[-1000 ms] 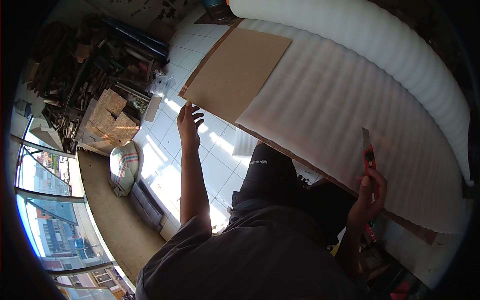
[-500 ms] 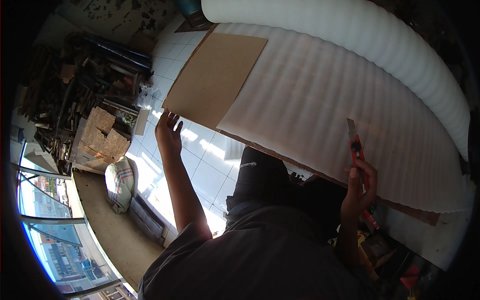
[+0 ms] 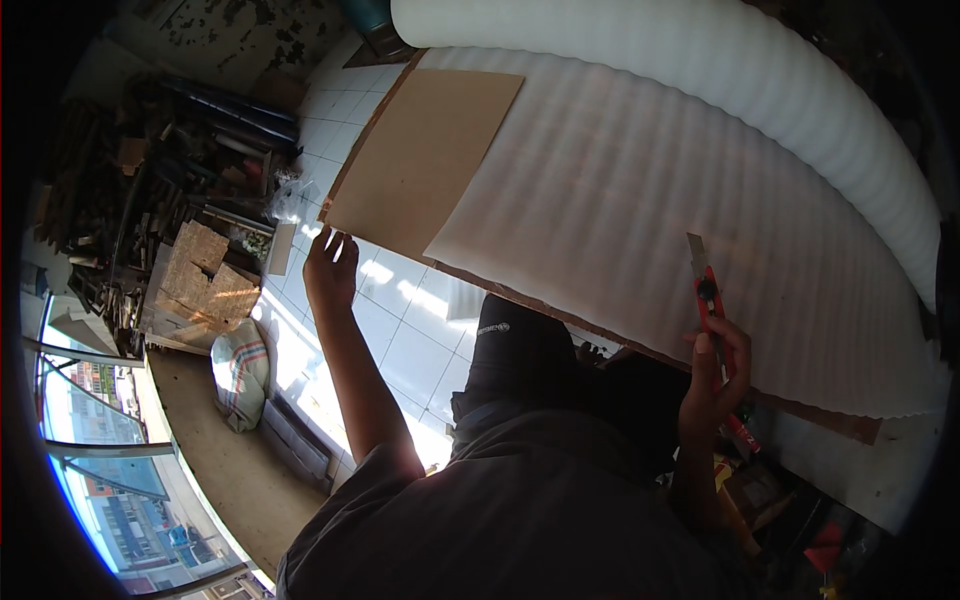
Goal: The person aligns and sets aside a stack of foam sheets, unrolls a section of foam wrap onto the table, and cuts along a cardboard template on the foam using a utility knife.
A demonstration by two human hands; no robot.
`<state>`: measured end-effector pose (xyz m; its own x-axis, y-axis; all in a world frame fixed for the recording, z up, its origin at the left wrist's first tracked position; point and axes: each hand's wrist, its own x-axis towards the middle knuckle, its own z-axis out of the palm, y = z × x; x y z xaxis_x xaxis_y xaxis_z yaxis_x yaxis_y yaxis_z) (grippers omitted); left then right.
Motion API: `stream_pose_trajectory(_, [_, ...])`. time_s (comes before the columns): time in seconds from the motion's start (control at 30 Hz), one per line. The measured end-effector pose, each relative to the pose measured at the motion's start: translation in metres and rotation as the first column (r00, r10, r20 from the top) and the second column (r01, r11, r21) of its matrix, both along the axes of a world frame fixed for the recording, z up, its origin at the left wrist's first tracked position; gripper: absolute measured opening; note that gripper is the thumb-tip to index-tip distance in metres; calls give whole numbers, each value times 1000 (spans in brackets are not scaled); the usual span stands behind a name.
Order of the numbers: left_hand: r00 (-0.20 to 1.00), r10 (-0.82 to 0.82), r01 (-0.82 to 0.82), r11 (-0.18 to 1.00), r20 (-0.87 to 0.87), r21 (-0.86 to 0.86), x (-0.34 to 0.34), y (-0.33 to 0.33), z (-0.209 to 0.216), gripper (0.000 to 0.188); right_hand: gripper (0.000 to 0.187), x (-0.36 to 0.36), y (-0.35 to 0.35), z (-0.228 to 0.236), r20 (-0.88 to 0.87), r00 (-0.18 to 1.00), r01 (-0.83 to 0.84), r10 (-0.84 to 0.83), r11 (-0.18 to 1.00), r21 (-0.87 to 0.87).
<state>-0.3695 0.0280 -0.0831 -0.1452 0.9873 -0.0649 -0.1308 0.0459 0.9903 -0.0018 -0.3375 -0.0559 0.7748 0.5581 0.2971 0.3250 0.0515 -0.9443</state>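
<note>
A flat brown cardboard sheet [image 3: 425, 150] lies at the left end of the work table. White ribbed foam sheeting [image 3: 600, 180] covers the table to its right and meets the cardboard along a slanting edge. My left hand [image 3: 331, 270] is at the cardboard's near left corner, its bent fingers closed at the edge; the thumb's grip is partly hidden. In my right hand [image 3: 716, 380] is a red utility knife [image 3: 708, 292], held upright over the foam with its blade out and pointing away from me.
A thick foam roll [image 3: 690, 70] runs along the table's far side. On the left, scrap wood [image 3: 100, 210] is piled beside a broken board [image 3: 205, 285]. A striped sack [image 3: 240, 370] sits by the window ledge, and white floor tiles [image 3: 410, 350] show below the table.
My left fingers have drawn together at the cardboard corner. The cardboard sits slightly farther from the table's left edge, baring a brown strip. My right hand and the knife have barely moved.
</note>
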Motion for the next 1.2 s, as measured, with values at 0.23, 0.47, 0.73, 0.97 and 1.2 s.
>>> stream_pose_trajectory(0.23, [990,-140,140,988,-12,70,-33,8,-6,40,22,0,1,0,25,1000,1,-1,1000,0])
stream_pose_trajectory(0.47, [842,-49,113,990,538,-87,-2,-6,30,49,23,1,1,0,5,999,31,-31,999,-27])
stream_pose_trajectory(0.73, [708,-431,355,902,560,245,22,-10,37,59,21,0,2,2,15,999,29,-29,999,-33])
stream_pose_trajectory(0.97, [730,-379,358,921,569,154,42,-1,27,54,22,-1,3,2,10,1000,26,-26,999,-35])
stream_pose_trajectory(1.2, [930,-256,226,964,263,137,33,9,18,55,22,1,0,0,23,1000,15,-15,1000,-26])
